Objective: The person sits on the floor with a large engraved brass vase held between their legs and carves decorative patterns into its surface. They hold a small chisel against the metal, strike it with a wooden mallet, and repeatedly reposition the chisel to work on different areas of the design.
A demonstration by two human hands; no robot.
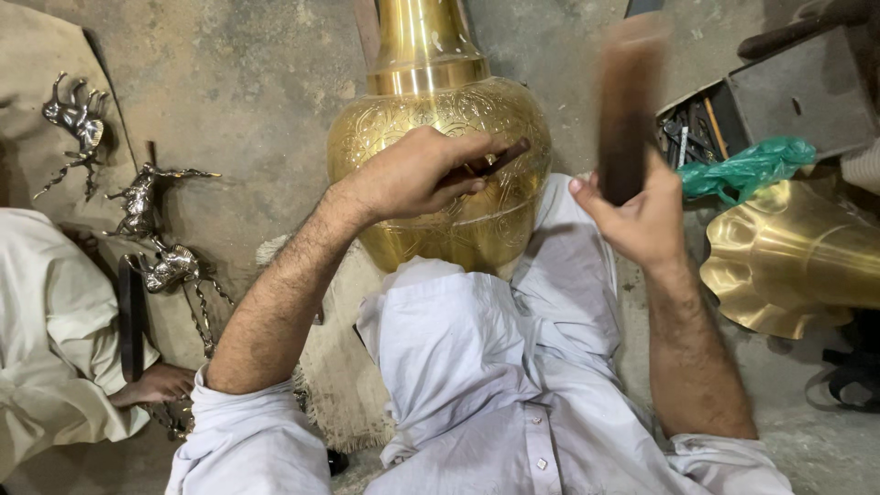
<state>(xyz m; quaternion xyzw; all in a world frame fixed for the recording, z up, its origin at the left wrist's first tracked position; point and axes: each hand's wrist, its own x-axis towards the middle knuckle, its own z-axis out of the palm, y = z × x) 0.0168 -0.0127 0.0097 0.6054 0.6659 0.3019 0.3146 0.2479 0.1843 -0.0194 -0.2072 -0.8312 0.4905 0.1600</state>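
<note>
Fingers [463, 174] of the left hand [412, 174] are pinched narrow around a thin dark chisel [500, 160], its tip set against the engraved belly of a large brass vase [440, 119]. The vase lies on the concrete floor [247, 82] between the person's knees, neck pointing away.

At far left a co-worker's cream sleeve [46, 321] and hand [160, 383] rest near a dark strip; beside them, silver animal figurines [137, 197] lie on a tan mat [37, 55]. A coarse fibre mat [339, 367] shows beneath the left forearm.

Right of the vase, the right hand [642, 215] is wrapped tight on a dark wooden mallet [628, 110], raised upright and blurred. Farther right sit a box of tools [692, 124], a green plastic bag [747, 165] and a fluted brass flare [788, 257] on the floor.
</note>
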